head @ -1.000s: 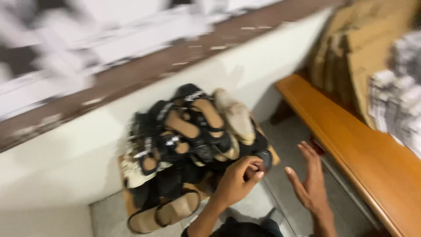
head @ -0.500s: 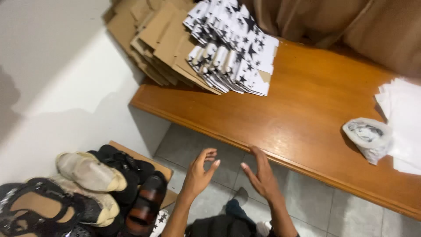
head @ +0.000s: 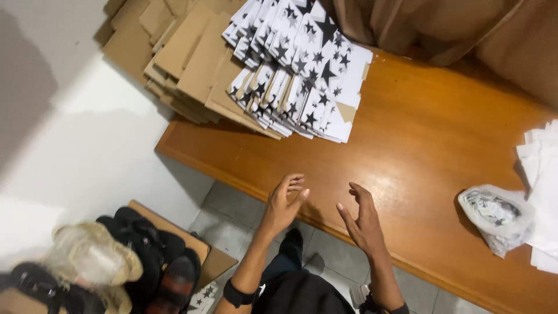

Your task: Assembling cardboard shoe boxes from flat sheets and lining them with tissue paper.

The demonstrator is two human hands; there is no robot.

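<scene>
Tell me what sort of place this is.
Probably a footwear packing or stock room: flattened star-printed boxes and plain cardboard sheets stacked on a wooden bench, with a heap of sandals on the floor.

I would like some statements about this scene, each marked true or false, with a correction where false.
1. Both hands are empty. True: the left hand and the right hand hold nothing, fingers spread.
2. The star-printed sheets lie on the floor. False: they lie on the wooden table, beside the cardboard stack.
3. A plastic bag lies on the table at the right. True.
4. The shoes are on the table. False: they are piled on the floor at the lower left, partly on a cardboard piece.
5. The right hand touches the bag. False: it is apart from it, above the table edge.
</scene>
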